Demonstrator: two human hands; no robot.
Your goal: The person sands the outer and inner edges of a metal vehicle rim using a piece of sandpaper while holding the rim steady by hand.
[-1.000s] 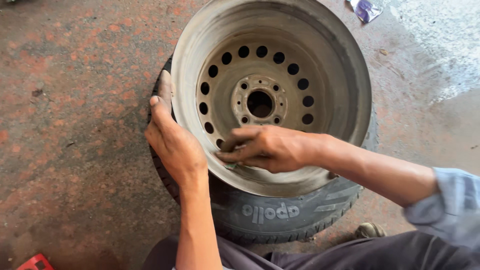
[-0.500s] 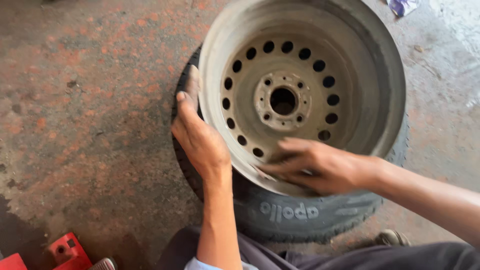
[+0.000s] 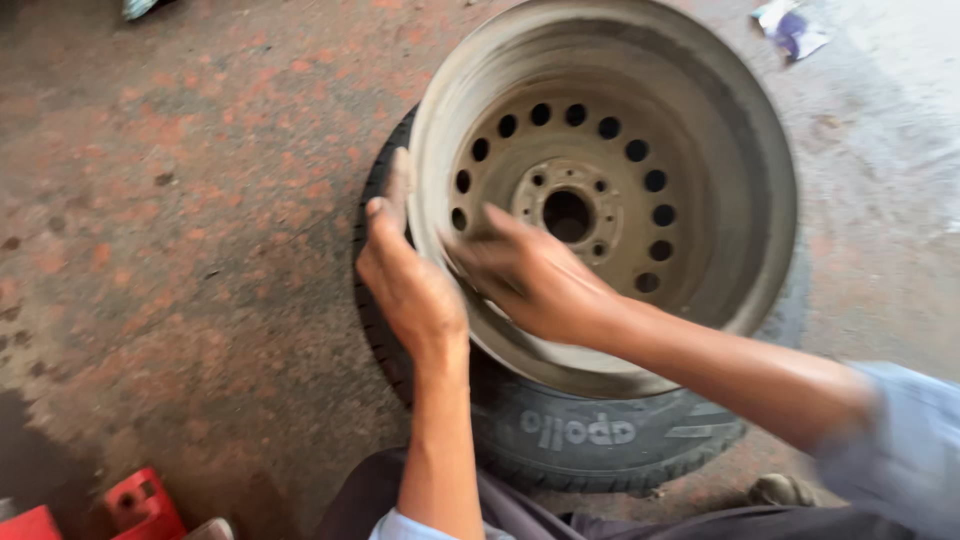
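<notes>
A dusty grey steel wheel rim (image 3: 720, 200) with a ring of round holes leans on a black tyre (image 3: 610, 440) that lies on the floor. My left hand (image 3: 405, 280) grips the rim's left edge, thumb over the lip. My right hand (image 3: 530, 275) reaches inside the rim bowl, fingers spread and pressed flat against its inner wall near the holes, blurred with motion. I cannot tell whether anything is under the palm.
Stained reddish concrete floor (image 3: 180, 220) spreads to the left. A red object (image 3: 140, 505) sits at the bottom left corner. A scrap of litter (image 3: 790, 25) lies at the top right. My dark trousers (image 3: 560, 510) are at the bottom edge.
My right hand has slid from the rim's lower inner edge up and to the left toward the holes. The left hand keeps its grip on the rim edge. The view has shifted.
</notes>
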